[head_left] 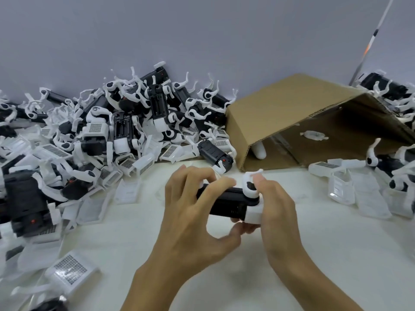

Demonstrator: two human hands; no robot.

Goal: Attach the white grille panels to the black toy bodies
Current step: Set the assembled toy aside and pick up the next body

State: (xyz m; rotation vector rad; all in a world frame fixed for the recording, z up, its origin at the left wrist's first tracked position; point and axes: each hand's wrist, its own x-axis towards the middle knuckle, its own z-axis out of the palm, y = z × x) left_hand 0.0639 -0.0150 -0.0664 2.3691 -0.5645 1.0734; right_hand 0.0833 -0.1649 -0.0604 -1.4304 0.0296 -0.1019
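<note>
Centre of the frame, above the pale counter (258,265): a black toy body (226,202) held lengthwise between two hands. Left hand (193,212) curled over the body's left end, fingers on top, thumb underneath, gripping it. Right hand (276,205) wrapped round the white end piece (253,212) at the body's right end, thumb up beside a white curved leg (250,185) with a dark patch. Whether a grille panel already sits on this body, impossible to tell. Left and upper left of the frame: a big heap of black toy bodies (125,122) with white legs, piled against the grey wall (179,30), mixed with loose white grille panels (143,163). Lower left: one more grille panel (69,269) lying flat, its grid face up. Upper right: a cardboard box (298,113) tipped on its side, open toward the hands, a few white parts inside. Far right: further white panels (343,188) and toy bodies on the counter.
</note>
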